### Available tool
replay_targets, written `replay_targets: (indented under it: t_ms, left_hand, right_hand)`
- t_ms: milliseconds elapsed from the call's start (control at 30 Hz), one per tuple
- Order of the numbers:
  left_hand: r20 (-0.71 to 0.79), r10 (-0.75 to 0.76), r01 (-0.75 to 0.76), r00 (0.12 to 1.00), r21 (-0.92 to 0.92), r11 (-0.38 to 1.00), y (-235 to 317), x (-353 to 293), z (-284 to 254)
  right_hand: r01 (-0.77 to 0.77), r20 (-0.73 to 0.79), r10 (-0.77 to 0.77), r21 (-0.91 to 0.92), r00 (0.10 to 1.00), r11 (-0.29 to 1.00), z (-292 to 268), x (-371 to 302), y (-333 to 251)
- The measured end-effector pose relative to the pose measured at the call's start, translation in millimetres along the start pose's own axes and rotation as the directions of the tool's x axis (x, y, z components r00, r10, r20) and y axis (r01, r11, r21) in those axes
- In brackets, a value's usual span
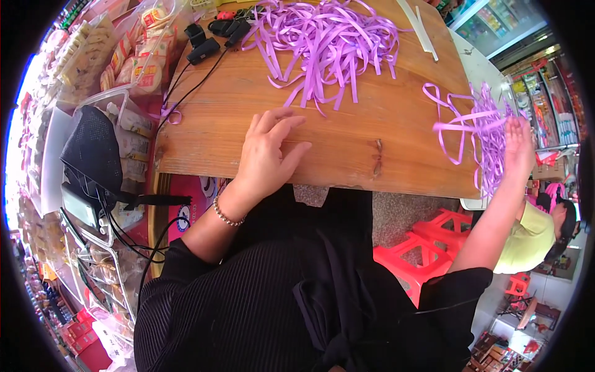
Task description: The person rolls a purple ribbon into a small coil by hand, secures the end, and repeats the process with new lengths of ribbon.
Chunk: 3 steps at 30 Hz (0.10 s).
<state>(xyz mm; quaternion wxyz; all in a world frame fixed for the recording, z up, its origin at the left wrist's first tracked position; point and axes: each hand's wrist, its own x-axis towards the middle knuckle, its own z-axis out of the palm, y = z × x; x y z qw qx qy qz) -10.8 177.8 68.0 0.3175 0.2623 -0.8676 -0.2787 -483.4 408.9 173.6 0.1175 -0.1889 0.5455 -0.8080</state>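
At the table's front left, my left hand (269, 149) hovers over or rests on the wood, fingers loosely bent and apart, with nothing in it. A beaded bracelet (227, 212) circles that wrist. My right hand (519, 149) reaches out to the far right, against a heap of purple ribbons (489, 139). Its fingers are pressed together at the end of a lighter-looking purple ribbon (468, 124) that stretches left from them; the exact grip is partly hidden. A larger tangled pile of purple ribbons (331, 40) lies at the table's far middle.
The wooden table (347, 149) has black cables and a small black device (203, 51) at its far left. White strips (421, 31) lie at the far right. Packaged snacks (139, 71) crowd the left side. Red stools (421, 248) stand below right, near a person in yellow (527, 242).
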Motion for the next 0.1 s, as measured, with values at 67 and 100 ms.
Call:
replay_targets:
  t_ms: [67,100]
  left_hand:
    - [-0.030,0.020,-0.019,0.999,0.028,0.999,-6.1,-2.4,3.7]
    - [-0.054,0.046,-0.044,0.997,0.050,0.998,-9.3,-3.4,6.7]
  right_hand:
    - [0.028,-0.126,-0.079,-0.363,0.989,0.931,-2.5,11.2,2.0]
    - [0.029,-0.123,-0.078,-0.362,0.989,0.932,-4.9,15.3,3.3]
